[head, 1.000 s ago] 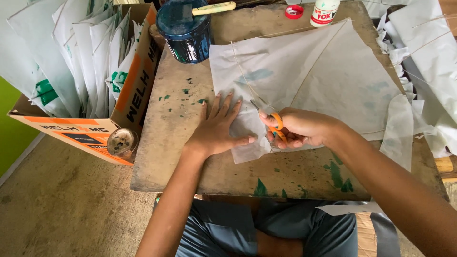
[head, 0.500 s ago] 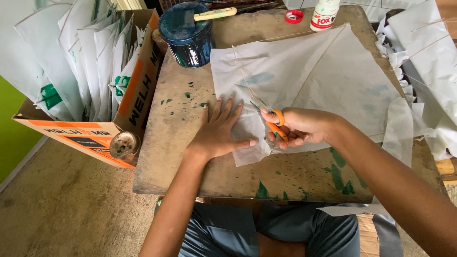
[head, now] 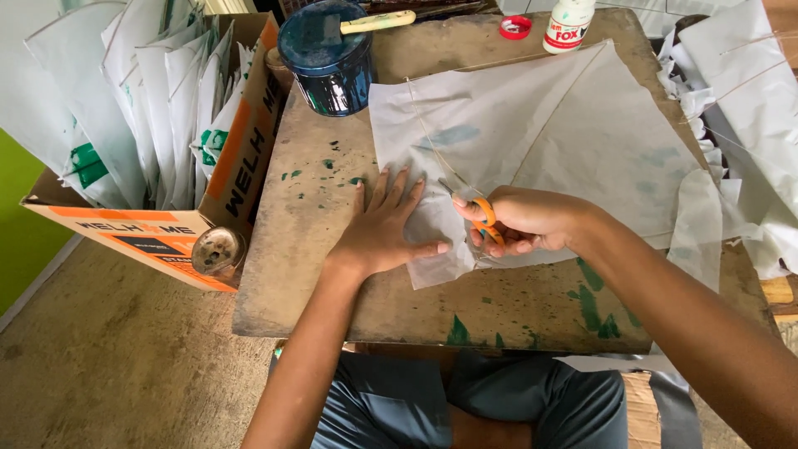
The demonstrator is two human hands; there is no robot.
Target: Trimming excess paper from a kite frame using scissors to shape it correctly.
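A white paper kite [head: 549, 141] with thin stick spars lies flat on a worn wooden table [head: 332, 274]. My left hand [head: 384, 229] rests palm down with fingers spread on the kite's near left corner. My right hand [head: 519, 220] grips orange-handled scissors [head: 475, 208], whose blades point up and left over the paper, close to a spar.
A dark blue tin [head: 326, 56] with a brush across it stands at the table's back left. A white glue bottle [head: 568, 23] and red cap [head: 515, 27] sit at the back. A cardboard box [head: 224, 179] of white paper kites is on the left, more kites [head: 748, 108] on the right.
Both hands stay on the kite's near corner; the scissors in my right hand have shifted slightly along the paper. The view has tilted a little.
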